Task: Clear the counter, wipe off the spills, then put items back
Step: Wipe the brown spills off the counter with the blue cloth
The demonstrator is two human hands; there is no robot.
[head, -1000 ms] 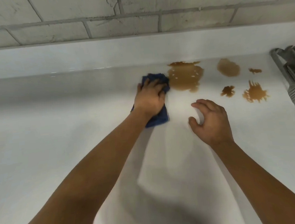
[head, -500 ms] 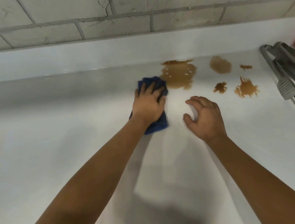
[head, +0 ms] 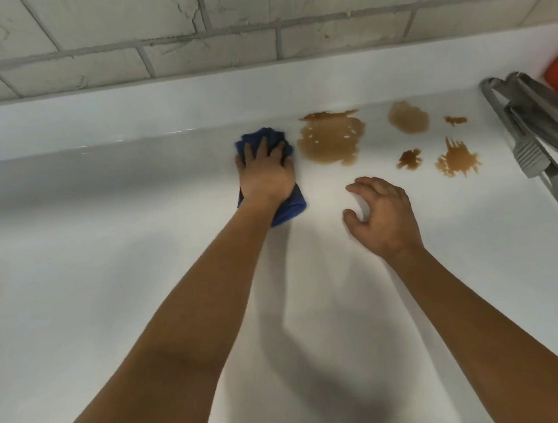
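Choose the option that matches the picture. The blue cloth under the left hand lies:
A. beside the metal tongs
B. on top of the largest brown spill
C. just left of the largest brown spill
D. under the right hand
C: the left hand presses the blue cloth on the white counter, just left of the largest brown spill.

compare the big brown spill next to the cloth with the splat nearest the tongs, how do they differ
The big spill is far larger than the small splat. The big spill has a rounded outline with pale flecks inside; the small splat has spiky streaks. The big spill lies just right of the blue cloth; the small splat lies toward the tongs. Both are brown, unwiped, on the white counter.
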